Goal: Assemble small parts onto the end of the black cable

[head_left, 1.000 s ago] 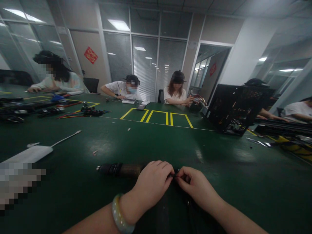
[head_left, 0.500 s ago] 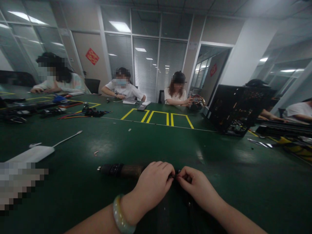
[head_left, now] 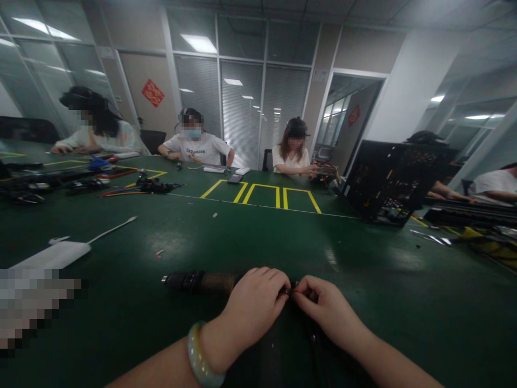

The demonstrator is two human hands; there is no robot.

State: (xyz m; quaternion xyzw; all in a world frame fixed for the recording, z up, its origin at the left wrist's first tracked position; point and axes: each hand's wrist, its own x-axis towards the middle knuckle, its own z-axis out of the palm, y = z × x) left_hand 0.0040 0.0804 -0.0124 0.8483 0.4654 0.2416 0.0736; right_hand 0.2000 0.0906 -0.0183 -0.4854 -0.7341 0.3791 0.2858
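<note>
A dark cylindrical tool [head_left: 218, 283] lies crosswise on the green table, with a small metal tip at its left end, a ribbed black collar and a brownish body. My left hand [head_left: 258, 293], a pale bangle on its wrist, is closed over the tool's right part and hides it. Touching the left fingertips, my right hand [head_left: 321, 302] pinches at a small dark piece by the tool's right end; what it holds is too small to make out. Below the right hand a dark strip or cord [head_left: 314, 338] runs toward me, hard to see against the table.
A white power strip [head_left: 60, 254] with a cable lies at left. Wires and black parts [head_left: 153, 186] sit farther back. At right stand a black perforated case [head_left: 398, 180] and a shiny flat piece [head_left: 430, 237]. Yellow tape [head_left: 278, 196] marks the table. Several people sit around it.
Both my hands keep almost the same place and grip. Across the table, the masked person has shifted left and sits more upright, with an arm drawn back.
</note>
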